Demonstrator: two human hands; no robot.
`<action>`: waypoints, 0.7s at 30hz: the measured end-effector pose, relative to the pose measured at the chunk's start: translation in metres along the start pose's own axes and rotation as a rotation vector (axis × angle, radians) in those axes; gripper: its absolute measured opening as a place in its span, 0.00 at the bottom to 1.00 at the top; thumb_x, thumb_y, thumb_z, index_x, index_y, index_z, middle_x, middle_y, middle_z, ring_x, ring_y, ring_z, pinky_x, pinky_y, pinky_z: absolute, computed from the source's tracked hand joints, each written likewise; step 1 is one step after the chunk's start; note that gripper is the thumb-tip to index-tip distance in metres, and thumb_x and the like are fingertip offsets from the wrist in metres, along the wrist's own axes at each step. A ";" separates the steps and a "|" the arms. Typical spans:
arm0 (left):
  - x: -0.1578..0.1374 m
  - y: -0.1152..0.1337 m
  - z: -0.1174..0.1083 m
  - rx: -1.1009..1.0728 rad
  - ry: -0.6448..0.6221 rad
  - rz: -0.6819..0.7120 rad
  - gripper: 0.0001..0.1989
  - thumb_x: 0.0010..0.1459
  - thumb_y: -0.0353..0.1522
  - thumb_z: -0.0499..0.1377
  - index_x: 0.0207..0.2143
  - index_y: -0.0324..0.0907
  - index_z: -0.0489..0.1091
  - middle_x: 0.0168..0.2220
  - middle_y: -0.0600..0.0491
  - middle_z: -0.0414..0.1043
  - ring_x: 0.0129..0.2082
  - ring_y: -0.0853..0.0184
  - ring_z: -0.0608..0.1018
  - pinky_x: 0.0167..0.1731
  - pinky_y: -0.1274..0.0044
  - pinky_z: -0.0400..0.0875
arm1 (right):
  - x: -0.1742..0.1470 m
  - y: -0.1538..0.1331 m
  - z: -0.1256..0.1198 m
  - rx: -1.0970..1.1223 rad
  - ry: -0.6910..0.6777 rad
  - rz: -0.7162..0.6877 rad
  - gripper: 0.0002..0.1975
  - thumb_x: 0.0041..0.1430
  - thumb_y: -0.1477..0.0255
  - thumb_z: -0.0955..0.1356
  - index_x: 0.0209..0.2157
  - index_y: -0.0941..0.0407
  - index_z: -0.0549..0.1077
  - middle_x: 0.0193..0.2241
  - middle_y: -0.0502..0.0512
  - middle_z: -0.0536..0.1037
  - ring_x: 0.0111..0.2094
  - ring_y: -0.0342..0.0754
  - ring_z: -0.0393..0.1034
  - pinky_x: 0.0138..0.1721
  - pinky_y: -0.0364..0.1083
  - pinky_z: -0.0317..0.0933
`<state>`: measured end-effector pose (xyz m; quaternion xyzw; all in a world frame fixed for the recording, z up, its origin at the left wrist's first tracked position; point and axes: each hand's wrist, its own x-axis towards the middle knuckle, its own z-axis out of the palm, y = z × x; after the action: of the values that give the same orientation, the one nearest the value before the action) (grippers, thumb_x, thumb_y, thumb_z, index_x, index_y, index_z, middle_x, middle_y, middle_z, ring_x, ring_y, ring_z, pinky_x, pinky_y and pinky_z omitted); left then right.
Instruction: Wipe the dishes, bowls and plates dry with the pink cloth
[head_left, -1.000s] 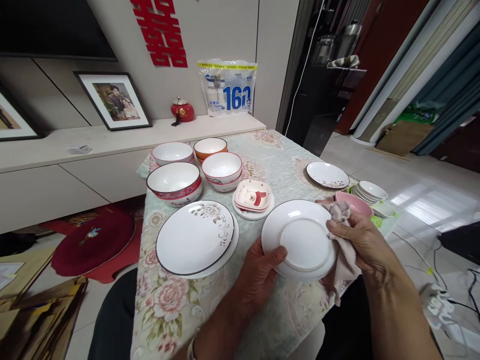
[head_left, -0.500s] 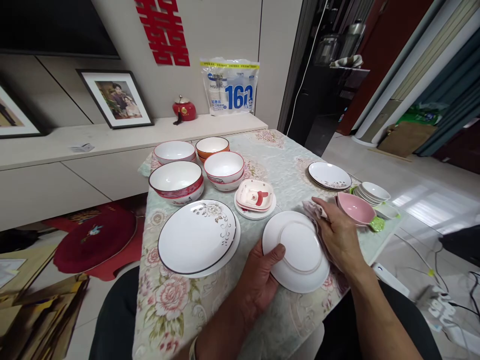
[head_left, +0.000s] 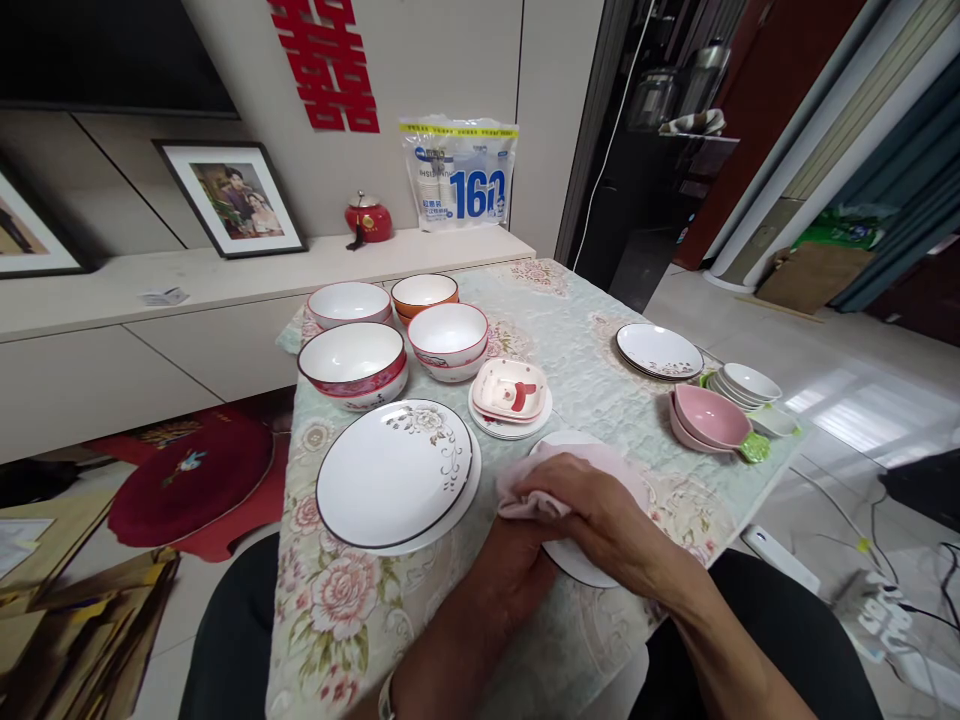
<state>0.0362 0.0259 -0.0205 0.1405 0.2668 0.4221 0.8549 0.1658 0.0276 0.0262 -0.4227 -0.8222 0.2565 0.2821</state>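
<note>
A white plate (head_left: pixel 581 565) with a dark rim is held underside up over the table, partly covered by a cloth and my hands. My left hand (head_left: pixel 517 555) grips its left edge; most of those fingers are hidden. Across the plate lies my right hand (head_left: pixel 600 505), closed on a pale pink cloth (head_left: pixel 536 500) pressed against the plate's left side. Just beyond the plate, square bear-pattern dishes (head_left: pixel 510 390) rest on small round plates. To the left, a large flowered plate (head_left: pixel 394 475) lies on another plate.
Stacked bowls (head_left: pixel 352 360) stand at the table's back left. On the right are dark-rimmed plates (head_left: pixel 660 350), pink bowls (head_left: pixel 712 418) and small white bowls (head_left: pixel 750 385). A floral tablecloth (head_left: pixel 345 600) covers the table. Behind is a cabinet with a bag of paper cups (head_left: pixel 461 175).
My right hand has moved left with the cloth, from the plate's right edge across to its left side near my left hand. The left hand keeps hold of the plate.
</note>
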 end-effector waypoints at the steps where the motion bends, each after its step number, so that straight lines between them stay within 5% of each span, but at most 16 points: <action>1: 0.000 0.000 0.001 0.007 -0.024 0.007 0.12 0.42 0.24 0.71 0.32 0.40 0.79 0.36 0.49 0.81 0.41 0.58 0.80 0.43 0.71 0.70 | -0.001 -0.003 0.000 -0.003 -0.033 -0.009 0.15 0.71 0.69 0.64 0.55 0.49 0.74 0.51 0.54 0.80 0.54 0.52 0.71 0.57 0.53 0.63; 6: -0.001 0.002 0.002 -0.018 0.017 -0.030 0.29 0.35 0.19 0.72 0.43 0.41 0.77 0.38 0.51 0.82 0.43 0.56 0.81 0.46 0.69 0.70 | -0.003 0.023 -0.001 -0.159 0.099 0.128 0.15 0.72 0.66 0.62 0.53 0.50 0.76 0.56 0.56 0.77 0.61 0.58 0.65 0.61 0.62 0.57; 11: 0.000 0.002 0.001 -0.044 0.001 -0.039 0.37 0.35 0.19 0.72 0.51 0.41 0.74 0.40 0.48 0.82 0.48 0.52 0.80 0.50 0.66 0.70 | -0.005 0.055 -0.002 -0.229 0.292 0.260 0.15 0.70 0.67 0.64 0.53 0.52 0.77 0.53 0.60 0.77 0.55 0.58 0.69 0.56 0.59 0.65; 18: 0.000 0.003 0.000 -0.049 0.009 -0.042 0.24 0.34 0.18 0.72 0.37 0.40 0.78 0.33 0.53 0.81 0.37 0.64 0.80 0.42 0.73 0.69 | -0.002 0.015 -0.005 -0.094 0.058 -0.016 0.12 0.71 0.65 0.64 0.44 0.50 0.80 0.48 0.55 0.79 0.51 0.55 0.70 0.54 0.56 0.64; 21: 0.001 0.003 0.000 -0.049 0.008 -0.046 0.24 0.35 0.18 0.72 0.38 0.40 0.78 0.34 0.53 0.81 0.38 0.63 0.80 0.44 0.72 0.69 | -0.002 0.015 -0.003 -0.109 0.084 -0.007 0.13 0.72 0.67 0.63 0.47 0.51 0.79 0.48 0.56 0.79 0.50 0.54 0.70 0.53 0.56 0.64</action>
<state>0.0346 0.0282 -0.0192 0.1119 0.2628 0.4095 0.8665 0.1771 0.0346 0.0182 -0.4447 -0.8239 0.1926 0.2938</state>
